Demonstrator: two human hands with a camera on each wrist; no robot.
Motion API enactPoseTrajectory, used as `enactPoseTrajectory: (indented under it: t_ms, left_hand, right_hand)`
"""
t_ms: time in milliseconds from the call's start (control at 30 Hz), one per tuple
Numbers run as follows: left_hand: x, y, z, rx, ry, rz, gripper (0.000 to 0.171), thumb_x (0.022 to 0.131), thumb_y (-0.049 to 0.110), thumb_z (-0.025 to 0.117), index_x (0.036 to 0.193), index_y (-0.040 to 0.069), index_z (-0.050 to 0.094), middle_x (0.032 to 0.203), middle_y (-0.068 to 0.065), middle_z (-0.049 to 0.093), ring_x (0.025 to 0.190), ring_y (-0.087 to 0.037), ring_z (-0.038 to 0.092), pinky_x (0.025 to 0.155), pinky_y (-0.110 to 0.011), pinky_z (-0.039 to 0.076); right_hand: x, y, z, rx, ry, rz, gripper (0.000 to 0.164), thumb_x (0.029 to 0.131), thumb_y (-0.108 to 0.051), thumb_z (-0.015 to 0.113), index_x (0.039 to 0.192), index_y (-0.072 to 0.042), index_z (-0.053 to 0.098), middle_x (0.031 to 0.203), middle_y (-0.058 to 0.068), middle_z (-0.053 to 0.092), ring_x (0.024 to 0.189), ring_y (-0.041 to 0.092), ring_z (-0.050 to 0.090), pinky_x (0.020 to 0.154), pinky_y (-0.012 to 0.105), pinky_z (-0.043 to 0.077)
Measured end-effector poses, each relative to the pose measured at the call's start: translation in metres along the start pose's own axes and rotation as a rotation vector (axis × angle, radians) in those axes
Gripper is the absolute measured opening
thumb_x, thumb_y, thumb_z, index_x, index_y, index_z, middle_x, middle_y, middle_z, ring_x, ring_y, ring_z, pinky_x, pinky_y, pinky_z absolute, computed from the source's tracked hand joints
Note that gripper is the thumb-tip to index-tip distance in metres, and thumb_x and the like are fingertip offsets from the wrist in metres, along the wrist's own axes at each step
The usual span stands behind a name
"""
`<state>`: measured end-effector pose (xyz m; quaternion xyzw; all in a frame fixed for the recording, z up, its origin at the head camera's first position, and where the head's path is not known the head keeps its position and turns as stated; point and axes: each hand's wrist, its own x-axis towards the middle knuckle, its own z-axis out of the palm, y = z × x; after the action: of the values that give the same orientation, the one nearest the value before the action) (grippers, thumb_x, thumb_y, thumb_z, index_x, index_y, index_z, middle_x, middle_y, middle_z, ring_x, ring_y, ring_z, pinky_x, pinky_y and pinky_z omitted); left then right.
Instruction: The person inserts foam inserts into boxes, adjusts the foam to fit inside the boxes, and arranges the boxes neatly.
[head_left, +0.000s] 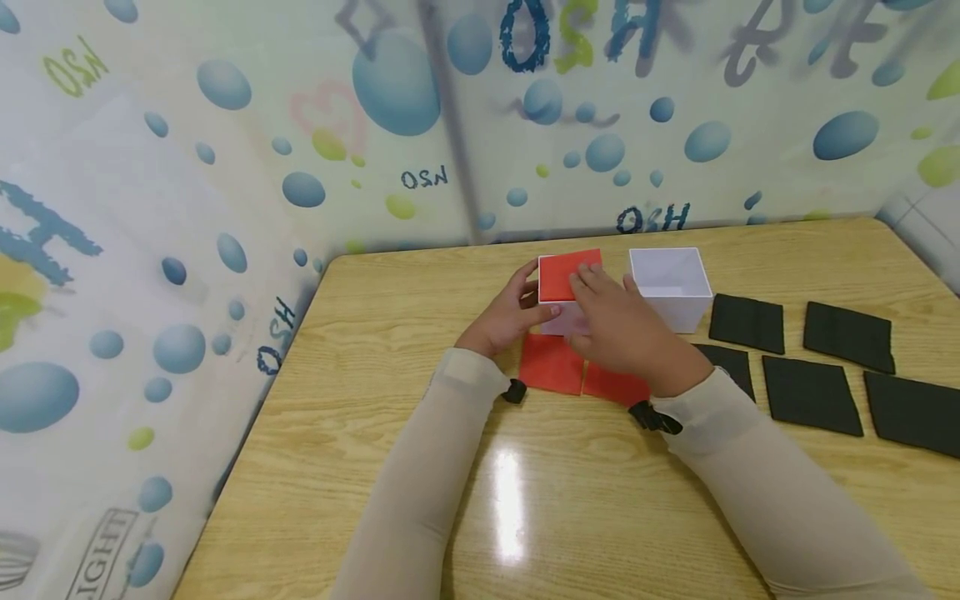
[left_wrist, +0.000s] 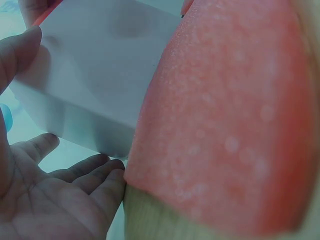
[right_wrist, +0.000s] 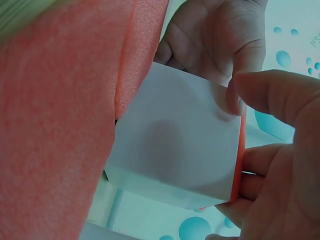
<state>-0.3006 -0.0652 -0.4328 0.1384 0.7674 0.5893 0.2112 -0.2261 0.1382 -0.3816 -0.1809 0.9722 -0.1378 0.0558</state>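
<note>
My left hand (head_left: pixel 510 312) grips a white box (head_left: pixel 557 320) at its left side, with the thumb on the front wall. A red foam sheet (head_left: pixel 561 277) lies over the box's top, its far right corner slightly raised. My right hand (head_left: pixel 626 325) rests on that sheet with fingers extended, pressing its right part. The right wrist view shows the red sheet (right_wrist: pixel 239 160) as a thin edge along the white box (right_wrist: pixel 175 135), beside the right fingers. In the left wrist view, the thumb touches the box wall (left_wrist: pixel 100 65). Beneath the hands, two red foam pieces (head_left: pixel 551 367) lie on the table.
A second white box (head_left: pixel 675 313), topless, stands right of the first. Several black foam sheets (head_left: pixel 813 396) are spread over the table's right side. The wooden table (head_left: pixel 360 333) meets a patterned wall (head_left: pixel 375 208) at its back edge.
</note>
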Motion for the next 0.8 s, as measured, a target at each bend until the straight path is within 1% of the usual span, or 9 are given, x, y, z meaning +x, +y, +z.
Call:
enactPoseTrajectory:
  t_ms: [200, 367, 667, 800]
  left_hand:
    - [-0.0004, 0.0002, 0.0000, -0.009, -0.009, 0.017, 0.094, 0.096, 0.025, 0.075, 0.169, 0.034, 0.016, 0.168, -0.007, 0.035, 0.154, -0.031, 0.039, 0.121, -0.049, 0.041]
    - [0.0003, -0.0003, -0.0001, 0.009, -0.005, 0.028, 0.094, 0.097, 0.026, 0.076, 0.169, 0.033, 0.016, 0.167, -0.009, 0.036, 0.154, -0.032, 0.039, 0.122, -0.049, 0.041]
    - [-0.0001, -0.0006, 0.0006, 0.013, 0.003, 0.018, 0.095, 0.096, 0.027, 0.077, 0.169, 0.033, 0.016, 0.167, -0.006, 0.036, 0.153, -0.031, 0.040, 0.120, -0.048, 0.043]
    - [-0.0002, 0.0004, 0.0011, 0.013, 0.003, 0.023, 0.095, 0.096, 0.026, 0.076, 0.169, 0.033, 0.016, 0.167, -0.006, 0.036, 0.153, -0.031, 0.040, 0.120, -0.047, 0.043]
  right_hand:
    - [0.0004, -0.0021, 0.0030, -0.018, 0.000, 0.000, 0.094, 0.095, -0.037, 0.075, 0.166, -0.001, 0.025, 0.174, 0.019, 0.020, 0.163, 0.041, 0.013, 0.125, 0.072, 0.007]
    - [0.0000, -0.0035, 0.0037, -0.020, 0.002, -0.005, 0.094, 0.094, -0.036, 0.076, 0.165, 0.000, 0.026, 0.174, 0.021, 0.021, 0.162, 0.041, 0.014, 0.125, 0.072, 0.009]
    - [0.0006, -0.0045, 0.0071, -0.049, 0.006, -0.006, 0.095, 0.093, -0.036, 0.079, 0.165, 0.000, 0.028, 0.173, 0.021, 0.023, 0.162, 0.042, 0.016, 0.124, 0.071, 0.017]
    - [0.0015, -0.0035, 0.0090, -0.056, 0.011, -0.006, 0.095, 0.093, -0.036, 0.078, 0.165, 0.000, 0.028, 0.173, 0.021, 0.023, 0.161, 0.042, 0.017, 0.124, 0.070, 0.019]
